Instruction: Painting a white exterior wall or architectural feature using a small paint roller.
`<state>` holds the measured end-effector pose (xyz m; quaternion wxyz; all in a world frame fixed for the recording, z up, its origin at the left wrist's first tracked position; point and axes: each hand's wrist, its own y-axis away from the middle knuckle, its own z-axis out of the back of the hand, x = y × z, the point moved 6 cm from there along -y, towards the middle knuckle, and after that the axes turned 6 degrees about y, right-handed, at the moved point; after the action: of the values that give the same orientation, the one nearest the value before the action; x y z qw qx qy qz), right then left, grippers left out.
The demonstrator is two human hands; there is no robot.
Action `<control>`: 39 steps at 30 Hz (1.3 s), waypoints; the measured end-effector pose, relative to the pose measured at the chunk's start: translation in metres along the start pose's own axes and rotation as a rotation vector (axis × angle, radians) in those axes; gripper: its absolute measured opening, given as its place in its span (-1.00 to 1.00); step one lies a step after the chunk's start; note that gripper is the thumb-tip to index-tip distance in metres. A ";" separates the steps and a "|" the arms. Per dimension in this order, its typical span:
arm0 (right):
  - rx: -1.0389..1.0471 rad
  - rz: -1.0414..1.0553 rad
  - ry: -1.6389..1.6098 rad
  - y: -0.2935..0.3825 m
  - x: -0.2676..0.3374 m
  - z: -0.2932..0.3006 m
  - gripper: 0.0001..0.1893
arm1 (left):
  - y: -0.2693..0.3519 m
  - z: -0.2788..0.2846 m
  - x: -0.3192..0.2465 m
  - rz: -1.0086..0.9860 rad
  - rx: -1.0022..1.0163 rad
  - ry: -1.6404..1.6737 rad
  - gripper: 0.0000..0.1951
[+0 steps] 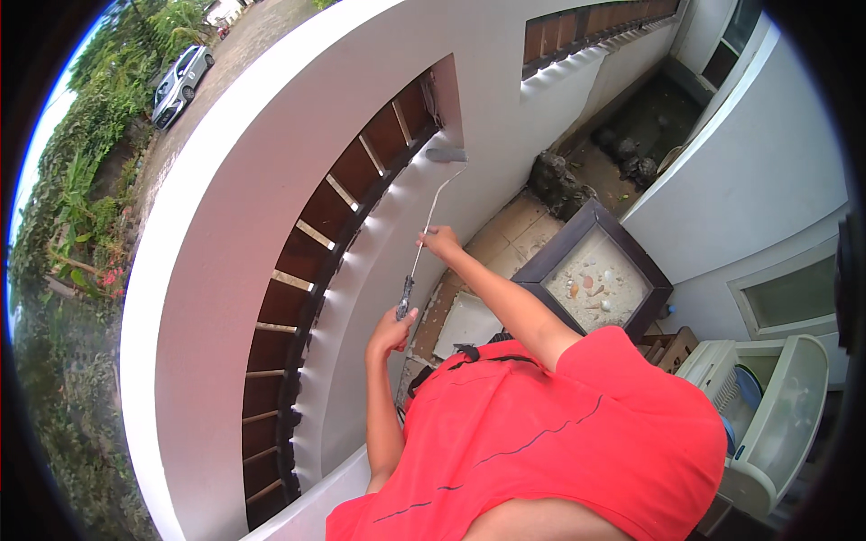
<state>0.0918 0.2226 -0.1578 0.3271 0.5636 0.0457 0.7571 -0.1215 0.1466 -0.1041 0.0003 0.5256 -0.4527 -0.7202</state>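
A paint roller is held across both of my hands. My left hand (392,330) is closed around its dark, paint-smeared handle (406,297). Further up, the fingers of my right hand (440,241) grip the thin metal rod (430,215). At the far end, the grey roller sleeve (446,155) lies against the white wall (497,128), just below the corner of a long opening. Dark brown slats (325,209) with gaps between them fill that opening. Their lower edge is a black rail (362,216).
A dark-framed table (524,270) with sand and shells under its top stands on my right. Beyond it are dark rocks (558,182). A white tray or sheet (463,324) lies on the tiled floor. A dish cabinet (778,412) stands at lower right. Outside, a car (181,84) is parked.
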 end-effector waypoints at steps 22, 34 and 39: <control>-0.013 -0.005 0.082 0.004 -0.011 0.007 -0.76 | 0.000 -0.019 0.005 0.070 0.098 0.058 -0.67; 0.111 -0.041 0.084 0.033 -0.025 -0.021 -0.78 | 0.025 0.001 0.044 0.119 -0.003 0.023 -0.74; -0.051 -0.057 0.084 -0.008 -0.001 0.014 -0.79 | -0.010 -0.014 -0.010 0.147 0.066 0.088 -0.69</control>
<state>0.1079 0.2247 -0.1569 0.3605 0.5212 0.0565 0.7715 -0.1015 0.1480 -0.1039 0.0557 0.5220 -0.5131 -0.6791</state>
